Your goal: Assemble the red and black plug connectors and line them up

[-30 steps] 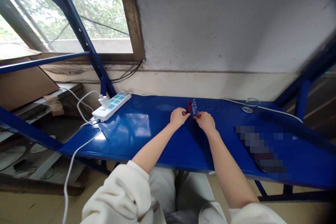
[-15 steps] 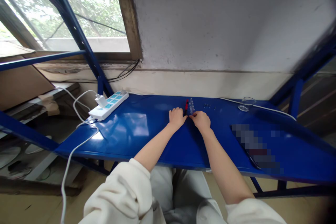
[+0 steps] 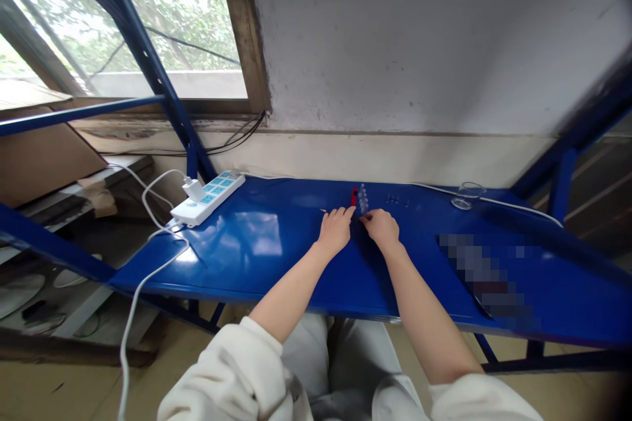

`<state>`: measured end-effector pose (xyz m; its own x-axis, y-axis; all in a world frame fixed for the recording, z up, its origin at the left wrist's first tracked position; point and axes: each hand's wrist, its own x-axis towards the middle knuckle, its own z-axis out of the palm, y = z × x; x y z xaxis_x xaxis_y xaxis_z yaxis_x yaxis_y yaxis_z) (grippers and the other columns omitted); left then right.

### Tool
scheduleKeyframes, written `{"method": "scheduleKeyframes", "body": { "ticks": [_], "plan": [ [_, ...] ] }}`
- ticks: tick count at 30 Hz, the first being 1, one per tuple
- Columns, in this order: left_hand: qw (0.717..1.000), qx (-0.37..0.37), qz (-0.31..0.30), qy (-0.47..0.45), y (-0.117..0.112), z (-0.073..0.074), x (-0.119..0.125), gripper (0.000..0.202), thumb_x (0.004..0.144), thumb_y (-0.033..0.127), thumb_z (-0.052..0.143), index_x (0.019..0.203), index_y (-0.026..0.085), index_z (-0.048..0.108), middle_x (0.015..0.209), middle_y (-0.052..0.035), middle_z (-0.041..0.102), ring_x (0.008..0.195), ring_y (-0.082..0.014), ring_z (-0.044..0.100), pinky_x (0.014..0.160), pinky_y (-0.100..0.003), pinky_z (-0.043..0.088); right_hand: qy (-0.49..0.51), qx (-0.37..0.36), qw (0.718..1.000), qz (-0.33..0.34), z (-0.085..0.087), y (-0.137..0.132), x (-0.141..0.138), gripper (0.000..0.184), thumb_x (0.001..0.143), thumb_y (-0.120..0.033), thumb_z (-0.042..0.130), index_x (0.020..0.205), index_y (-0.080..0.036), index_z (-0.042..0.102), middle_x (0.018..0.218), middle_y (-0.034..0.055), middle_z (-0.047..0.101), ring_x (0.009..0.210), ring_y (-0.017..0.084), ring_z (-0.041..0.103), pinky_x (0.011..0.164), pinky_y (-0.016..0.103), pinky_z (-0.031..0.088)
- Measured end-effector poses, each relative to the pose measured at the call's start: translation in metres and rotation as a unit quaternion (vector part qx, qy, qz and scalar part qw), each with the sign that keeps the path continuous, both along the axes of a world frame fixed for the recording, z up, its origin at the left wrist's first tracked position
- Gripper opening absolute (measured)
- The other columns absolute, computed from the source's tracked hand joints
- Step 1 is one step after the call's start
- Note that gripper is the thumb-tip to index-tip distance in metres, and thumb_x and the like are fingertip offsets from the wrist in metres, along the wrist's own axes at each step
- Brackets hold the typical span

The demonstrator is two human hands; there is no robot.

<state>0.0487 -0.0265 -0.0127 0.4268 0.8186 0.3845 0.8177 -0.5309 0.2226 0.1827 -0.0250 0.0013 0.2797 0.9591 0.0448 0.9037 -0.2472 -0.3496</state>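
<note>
My right hand [image 3: 382, 227] is closed, thumb and finger pinched at the near end of a clear plastic terminal block strip [image 3: 363, 197] that points away from me. My left hand [image 3: 336, 229] lies palm down left of it, fingers spread. Its innermost digit reaches the near end of a slim red-and-black object [image 3: 354, 196] beside the strip; its kind is unclear. By the outer left fingertips shows a thin pale piece [image 3: 323, 210], too small to name. Several tiny screw-like pieces [image 3: 392, 198] lie right of the strip. The undersides of both hands are hidden.
A white power strip [image 3: 210, 198] with a plugged-in adapter sits at the left of the blue table [image 3: 276, 276]. A clear glass dish [image 3: 461, 203] is at the back right, near a white cable. A blurred dark flat item [image 3: 474, 276] lies on the right. Blue frame posts flank the table.
My left hand has drawn slightly back, uncovering the pale piece, and one digit has extended towards the red-and-black object. My right hand keeps its pinch on the strip. The view has shifted slightly.
</note>
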Motion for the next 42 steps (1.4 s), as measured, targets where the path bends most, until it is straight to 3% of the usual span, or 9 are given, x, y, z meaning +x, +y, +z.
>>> {"method": "scheduleKeyframes", "body": {
  "ticks": [7, 12, 18, 29, 42],
  "plan": [
    [0.995, -0.019, -0.001, -0.099, 0.010, -0.003, -0.005, 0.018, 0.082, 0.015, 0.042, 0.098, 0.022, 0.050, 0.089, -0.0025, 0.060, 0.082, -0.0162, 0.055, 0.070, -0.027, 0.041, -0.011, -0.010, 1.000, 0.007, 0.000, -0.001, -0.001, 0.024, 0.079, -0.035, 0.050, 0.089, -0.020, 0.065, 0.090, 0.0096, 0.064, 0.084, 0.024, 0.061, 0.064, 0.028, 0.042],
    [0.975, -0.032, 0.018, -0.219, 0.015, -0.001, -0.008, 0.012, 0.083, 0.023, 0.043, 0.094, 0.021, 0.050, 0.084, -0.0019, 0.061, 0.076, -0.0143, 0.057, 0.068, -0.026, 0.043, -0.017, 0.000, 0.999, 0.028, 0.000, -0.002, -0.003, 0.023, 0.082, -0.032, 0.045, 0.092, -0.017, 0.060, 0.089, 0.0116, 0.063, 0.081, 0.024, 0.061, 0.060, 0.027, 0.039],
    [0.936, -0.006, 0.025, -0.350, 0.010, 0.012, -0.011, 0.014, 0.085, 0.025, 0.041, 0.096, 0.020, 0.047, 0.085, -0.0030, 0.061, 0.080, -0.0127, 0.058, 0.072, -0.025, 0.043, -0.022, 0.041, 0.987, 0.152, 0.003, -0.006, -0.012, 0.024, 0.087, -0.027, 0.035, 0.105, -0.018, 0.049, 0.086, 0.0102, 0.063, 0.075, 0.020, 0.060, 0.055, 0.024, 0.033],
    [0.915, -0.010, 0.034, -0.403, 0.010, 0.012, -0.014, 0.015, 0.086, 0.029, 0.038, 0.098, 0.020, 0.043, 0.087, -0.0044, 0.063, 0.081, -0.0133, 0.061, 0.072, -0.025, 0.044, 0.000, 0.073, 0.978, 0.194, 0.000, -0.005, -0.013, 0.018, 0.085, -0.031, 0.041, 0.093, -0.020, 0.053, 0.075, 0.0046, 0.063, 0.067, 0.015, 0.057, 0.053, 0.021, 0.029],
    [0.918, -0.014, 0.026, -0.396, 0.010, 0.014, -0.015, 0.020, 0.085, 0.027, 0.040, 0.101, 0.020, 0.050, 0.090, -0.0041, 0.062, 0.077, -0.0118, 0.059, 0.074, -0.025, 0.045, -0.011, 0.077, 0.973, 0.215, 0.000, -0.007, -0.013, 0.012, 0.083, -0.029, 0.047, 0.086, -0.020, 0.054, 0.074, 0.0035, 0.062, 0.066, 0.014, 0.056, 0.053, 0.021, 0.029]
  ]
}}
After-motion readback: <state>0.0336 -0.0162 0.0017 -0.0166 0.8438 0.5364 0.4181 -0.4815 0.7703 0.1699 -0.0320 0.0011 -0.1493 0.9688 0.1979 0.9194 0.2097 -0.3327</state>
